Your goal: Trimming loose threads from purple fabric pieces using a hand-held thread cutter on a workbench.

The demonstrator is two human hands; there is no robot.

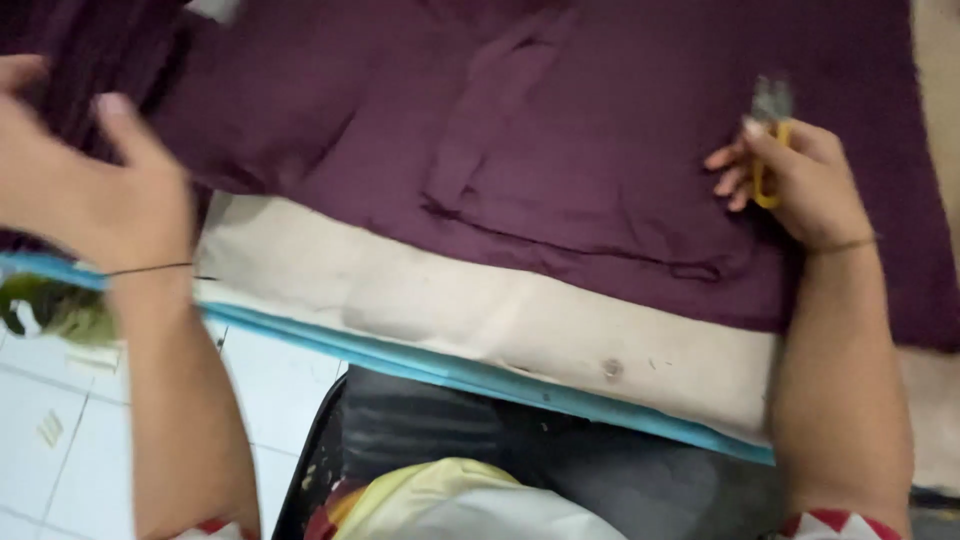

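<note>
Gripping yellow-handled snips (768,130) — blades blurred, right hand (800,180), purple cloth (560,150)

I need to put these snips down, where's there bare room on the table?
Free: the beige table cover strip between the purple cloth's lower edge and the blue table edge, between your forearms. Crowded: the cloth covers the rest, left hand on it, right hand holding the snips.
</note>
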